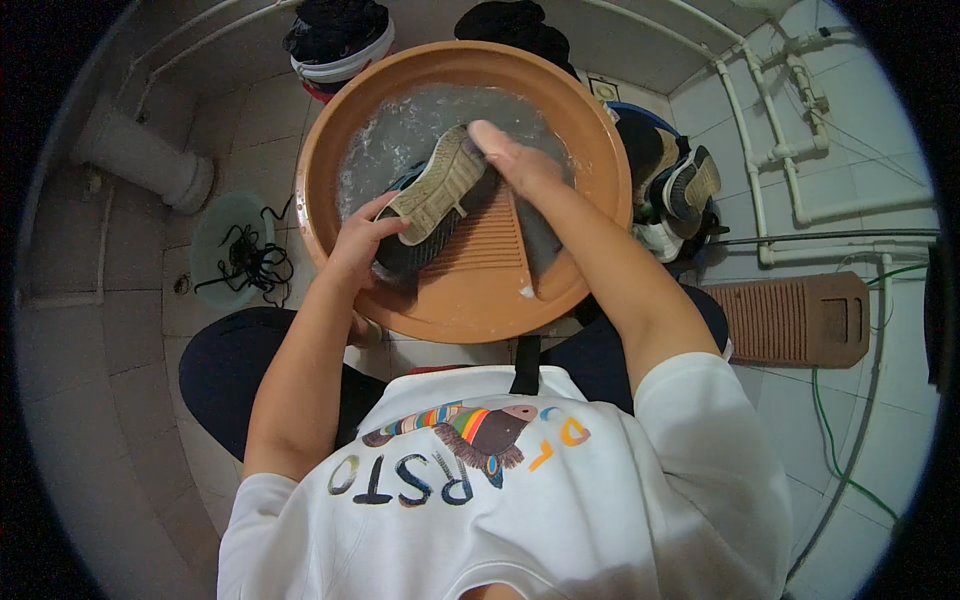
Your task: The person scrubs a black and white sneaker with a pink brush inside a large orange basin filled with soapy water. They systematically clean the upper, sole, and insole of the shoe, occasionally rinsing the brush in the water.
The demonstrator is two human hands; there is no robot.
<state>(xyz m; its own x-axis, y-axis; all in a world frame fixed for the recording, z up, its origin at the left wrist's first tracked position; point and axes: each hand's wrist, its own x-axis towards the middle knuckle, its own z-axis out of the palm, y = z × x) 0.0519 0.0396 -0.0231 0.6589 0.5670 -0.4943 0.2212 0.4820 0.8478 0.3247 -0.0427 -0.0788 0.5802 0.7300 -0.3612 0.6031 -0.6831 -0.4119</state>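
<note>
Over a big orange basin (318,270) of cloudy, sudsy water, I hold a dark shoe (435,195) at a slant, its pale, patterned sole facing up. My left hand (362,240) is closed round the lower left end, with the thumb on the sole. At the upper right end, my right hand (515,160) grips the shoe's tip; some of its fingers are hidden behind it. Beneath the shoe, a ridged orange washboard (490,250) slopes at the basin's near side. A bit of dark blue shows behind the shoe, too covered to name.
Left of the basin, a pale green bowl (210,270) holds black shoelaces (250,255). Several shoes (690,190) are piled at the right, near a brown washboard (790,320) and white wall pipes (745,150). A white container (345,68) with black items stands behind.
</note>
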